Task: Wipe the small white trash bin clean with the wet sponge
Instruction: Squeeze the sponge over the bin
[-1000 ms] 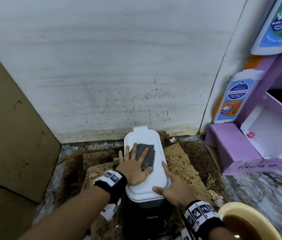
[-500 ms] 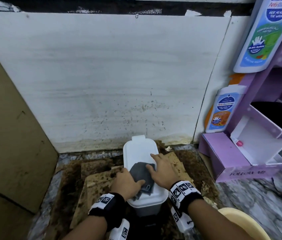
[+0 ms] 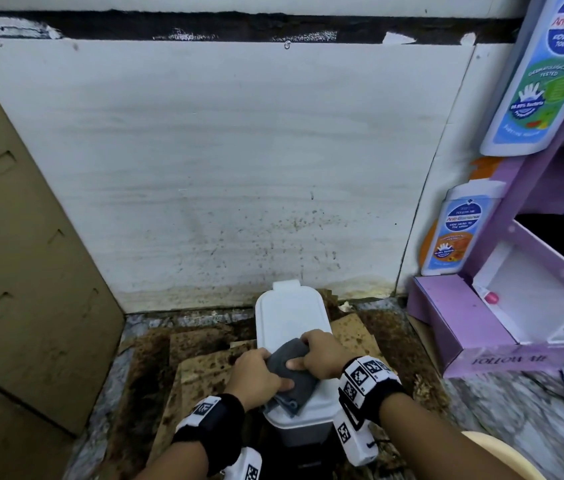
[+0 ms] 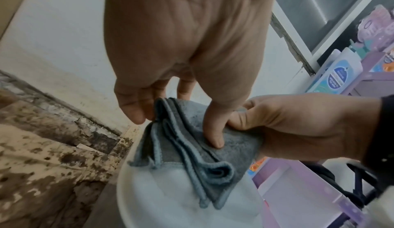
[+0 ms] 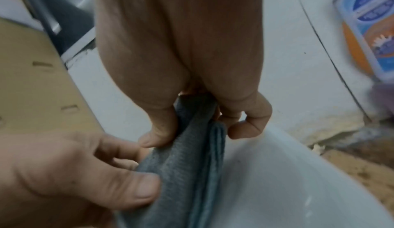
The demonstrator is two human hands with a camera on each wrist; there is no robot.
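Observation:
The small white trash bin (image 3: 289, 315) stands on stained cardboard by the wall, lid closed; its lid (image 4: 170, 203) (image 5: 287, 181) shows in both wrist views. A folded grey cloth (image 3: 292, 370) (image 4: 192, 150) (image 5: 192, 164), serving as the sponge, is held just over the lid's near half. My left hand (image 3: 256, 372) (image 4: 181, 118) pinches its left side between thumb and fingers. My right hand (image 3: 315, 355) (image 5: 192, 130) grips its right side, fingers curled round the folds. Both hands hold the cloth together.
Brown cardboard (image 3: 24, 254) leans at the left. A white stained wall (image 3: 239, 168) is behind the bin. A purple display stand (image 3: 481, 323) with wash bottles (image 3: 457, 233) is at the right. A cream basin rim (image 3: 502, 452) is at the lower right. The cardboard on the floor (image 3: 204, 368) is wet and dirty.
The left hand was pressing the cloth flat on the lid; the right hand left the bin's side and came onto the cloth. Now both hands grip the bunched cloth near the lid's front.

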